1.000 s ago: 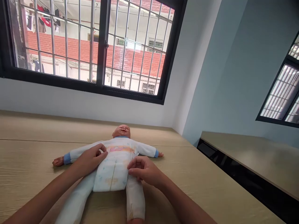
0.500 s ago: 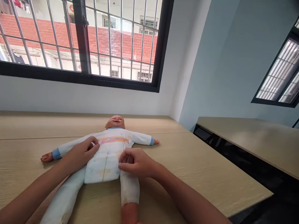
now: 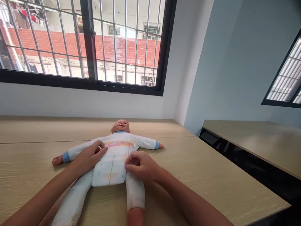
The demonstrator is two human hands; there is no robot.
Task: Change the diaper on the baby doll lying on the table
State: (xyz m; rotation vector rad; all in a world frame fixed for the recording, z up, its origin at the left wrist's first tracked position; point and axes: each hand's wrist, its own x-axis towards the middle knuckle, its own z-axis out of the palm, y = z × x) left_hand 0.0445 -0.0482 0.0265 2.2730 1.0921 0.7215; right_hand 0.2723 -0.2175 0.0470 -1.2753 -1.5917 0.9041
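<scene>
A baby doll [image 3: 144, 142] in white clothes with blue cuffs lies on its back, head toward the wall and legs toward me. Around its hips and belly is a white diaper [image 3: 103, 175] with a coloured band at the waist and a line down its front. At the waist on the left side, my left hand [image 3: 92, 155] is closed with finger and thumb on the diaper's edge. My right hand [image 3: 142, 164] pinches the diaper's right edge by the leg opening. The curled fingers hide the exact grip of both hands.
The doll lies on a light wooden table [image 3: 199, 172] with a seam across it, its far side against the wall below a barred window [image 3: 127, 84]. Past a dark gap on the right stands another wooden table [image 3: 258, 141].
The view has shifted slightly, so everything sits a little further right and lower. Both hands keep their places on the diaper, with hardly any visible movement.
</scene>
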